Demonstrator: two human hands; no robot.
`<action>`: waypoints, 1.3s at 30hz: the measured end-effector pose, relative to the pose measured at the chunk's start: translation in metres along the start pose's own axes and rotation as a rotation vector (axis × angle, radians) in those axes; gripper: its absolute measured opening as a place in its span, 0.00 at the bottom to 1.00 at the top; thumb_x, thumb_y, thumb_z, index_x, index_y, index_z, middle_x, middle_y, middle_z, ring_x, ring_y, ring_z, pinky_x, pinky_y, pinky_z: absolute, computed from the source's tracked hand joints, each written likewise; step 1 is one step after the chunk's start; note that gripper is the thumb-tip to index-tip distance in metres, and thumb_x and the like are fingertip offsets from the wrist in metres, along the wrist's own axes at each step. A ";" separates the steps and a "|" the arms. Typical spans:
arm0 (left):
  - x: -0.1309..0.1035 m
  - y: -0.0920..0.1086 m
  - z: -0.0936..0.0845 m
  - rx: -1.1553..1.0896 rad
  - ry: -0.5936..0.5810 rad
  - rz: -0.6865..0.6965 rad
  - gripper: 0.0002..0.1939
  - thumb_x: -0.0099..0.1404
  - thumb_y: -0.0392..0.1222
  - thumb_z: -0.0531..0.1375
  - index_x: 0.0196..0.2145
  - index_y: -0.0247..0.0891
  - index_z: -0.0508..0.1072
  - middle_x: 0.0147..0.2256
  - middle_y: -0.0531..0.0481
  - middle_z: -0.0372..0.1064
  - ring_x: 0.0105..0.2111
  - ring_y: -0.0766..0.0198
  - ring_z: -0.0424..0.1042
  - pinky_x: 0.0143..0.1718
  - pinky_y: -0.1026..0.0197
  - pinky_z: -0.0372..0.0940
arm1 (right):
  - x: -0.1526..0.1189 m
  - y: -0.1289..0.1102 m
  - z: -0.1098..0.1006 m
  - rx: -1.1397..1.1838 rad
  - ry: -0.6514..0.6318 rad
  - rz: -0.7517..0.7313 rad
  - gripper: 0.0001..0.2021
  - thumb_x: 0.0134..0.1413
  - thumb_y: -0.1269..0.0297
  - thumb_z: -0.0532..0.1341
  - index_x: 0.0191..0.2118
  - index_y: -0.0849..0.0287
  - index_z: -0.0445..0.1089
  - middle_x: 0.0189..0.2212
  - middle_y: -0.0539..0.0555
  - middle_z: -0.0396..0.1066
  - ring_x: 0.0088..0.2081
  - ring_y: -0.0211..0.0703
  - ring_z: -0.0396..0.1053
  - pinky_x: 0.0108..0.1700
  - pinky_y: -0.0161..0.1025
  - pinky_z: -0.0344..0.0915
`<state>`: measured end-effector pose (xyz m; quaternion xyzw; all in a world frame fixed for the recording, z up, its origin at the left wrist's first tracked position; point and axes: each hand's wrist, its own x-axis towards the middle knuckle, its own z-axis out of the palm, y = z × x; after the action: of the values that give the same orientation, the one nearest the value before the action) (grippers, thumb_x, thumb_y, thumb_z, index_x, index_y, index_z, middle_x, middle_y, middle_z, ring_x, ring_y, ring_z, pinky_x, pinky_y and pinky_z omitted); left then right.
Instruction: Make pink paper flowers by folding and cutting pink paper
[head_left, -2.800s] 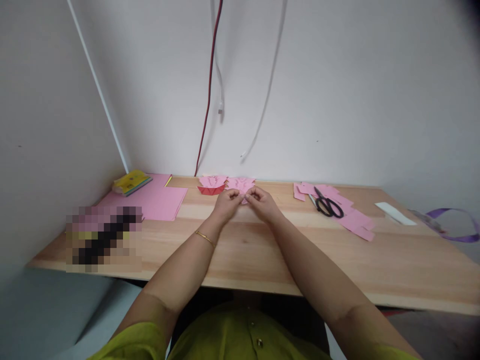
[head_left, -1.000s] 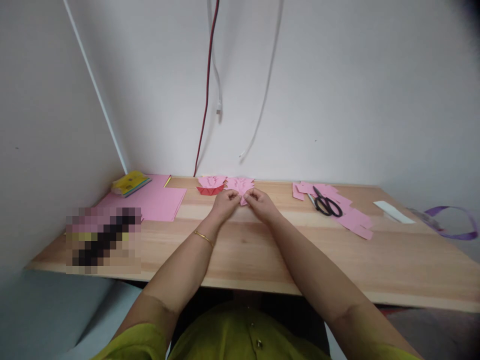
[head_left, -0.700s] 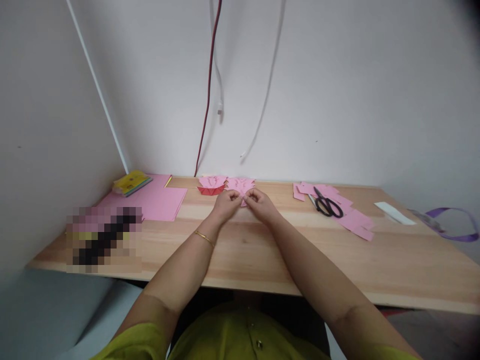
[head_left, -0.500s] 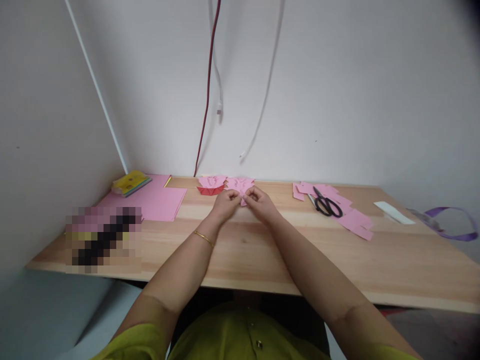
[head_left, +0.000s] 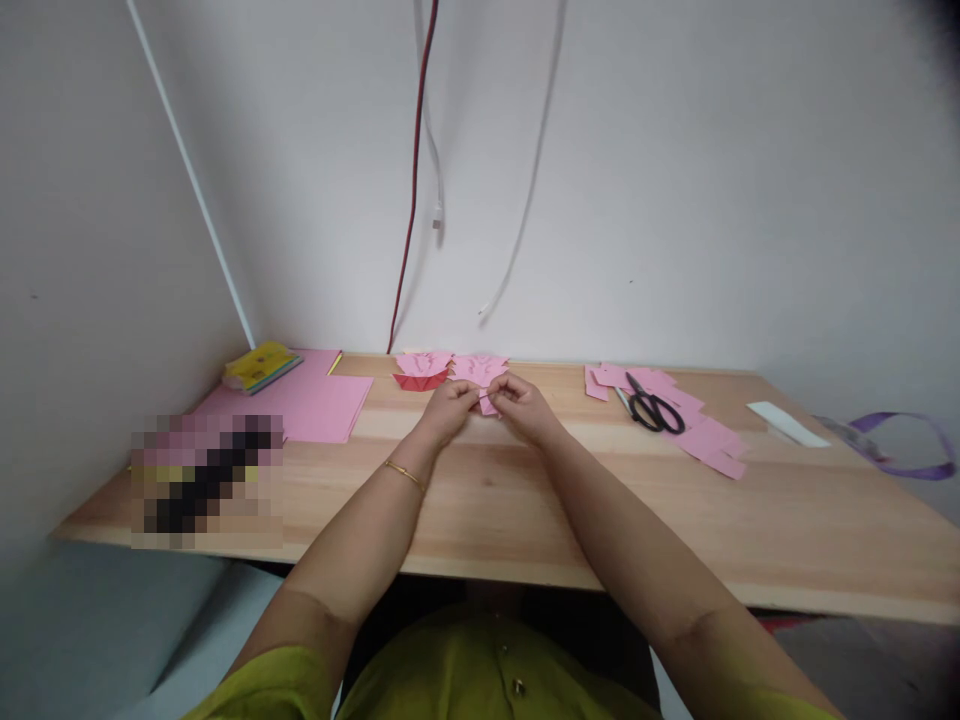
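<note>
My left hand (head_left: 452, 408) and my right hand (head_left: 523, 405) meet at the middle of the wooden table, thumbs and forefingers pinched on a small pink paper piece (head_left: 487, 403) between them. Just behind the fingers lies a pink cut or folded paper shape (head_left: 480, 368). To its left rests another pink shape (head_left: 424, 362), with a red folded paper (head_left: 421, 381) in front of it. A gold bracelet (head_left: 406, 473) circles my left wrist. The fingers partly hide the held piece.
Black-handled scissors (head_left: 655, 410) lie on pink paper pieces (head_left: 705, 437) at the right, near a white strip (head_left: 787, 425) and a purple band (head_left: 919, 470). Pink sheets (head_left: 322, 408) and a yellow packet (head_left: 262, 367) are at the left. Cables (head_left: 414, 190) hang behind.
The pink piece between my fingers has turned slightly, and more of it shows below the fingertips. Both hands stay in nearly the same place.
</note>
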<state>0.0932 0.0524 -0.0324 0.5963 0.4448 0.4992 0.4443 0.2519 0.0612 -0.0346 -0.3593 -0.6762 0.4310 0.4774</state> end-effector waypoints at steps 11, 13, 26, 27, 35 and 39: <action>-0.002 0.005 -0.001 0.036 -0.025 -0.001 0.10 0.53 0.44 0.59 0.22 0.34 0.68 0.21 0.55 0.61 0.24 0.69 0.58 0.28 0.65 0.53 | -0.001 -0.005 0.002 0.028 0.005 0.035 0.09 0.46 0.59 0.62 0.30 0.58 0.63 0.22 0.46 0.61 0.23 0.33 0.57 0.26 0.33 0.54; -0.002 0.007 -0.002 0.036 -0.038 -0.011 0.11 0.55 0.45 0.58 0.22 0.35 0.69 0.21 0.55 0.61 0.23 0.69 0.59 0.28 0.64 0.54 | -0.001 -0.003 0.002 0.029 0.011 0.051 0.10 0.47 0.58 0.62 0.31 0.58 0.63 0.22 0.45 0.60 0.22 0.33 0.57 0.26 0.33 0.54; 0.003 0.000 -0.005 0.195 0.025 0.116 0.13 0.58 0.45 0.57 0.20 0.36 0.67 0.21 0.54 0.62 0.25 0.67 0.61 0.32 0.62 0.57 | 0.002 0.001 -0.002 -0.041 0.046 0.029 0.14 0.53 0.53 0.58 0.35 0.60 0.69 0.29 0.50 0.66 0.31 0.37 0.63 0.35 0.35 0.60; 0.002 0.001 -0.005 0.196 0.033 0.115 0.13 0.58 0.45 0.57 0.20 0.36 0.67 0.21 0.54 0.62 0.25 0.67 0.61 0.32 0.62 0.57 | 0.002 0.000 -0.002 -0.068 0.055 0.022 0.14 0.54 0.53 0.57 0.35 0.59 0.69 0.29 0.50 0.67 0.31 0.37 0.63 0.36 0.35 0.60; 0.001 0.006 -0.005 0.197 0.028 0.113 0.13 0.57 0.45 0.57 0.20 0.36 0.67 0.21 0.55 0.62 0.25 0.67 0.61 0.33 0.62 0.58 | -0.003 -0.011 0.000 -0.161 0.002 -0.015 0.11 0.52 0.56 0.59 0.31 0.59 0.67 0.25 0.48 0.65 0.26 0.36 0.61 0.31 0.34 0.58; 0.001 0.005 -0.005 0.186 0.019 0.112 0.12 0.58 0.46 0.57 0.21 0.36 0.67 0.21 0.55 0.61 0.25 0.67 0.61 0.32 0.63 0.58 | -0.003 -0.011 0.001 -0.211 0.010 -0.053 0.10 0.53 0.57 0.58 0.32 0.59 0.67 0.24 0.48 0.64 0.26 0.36 0.61 0.31 0.35 0.58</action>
<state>0.0884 0.0525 -0.0264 0.6540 0.4595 0.4855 0.3542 0.2513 0.0542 -0.0259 -0.3918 -0.7245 0.3429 0.4517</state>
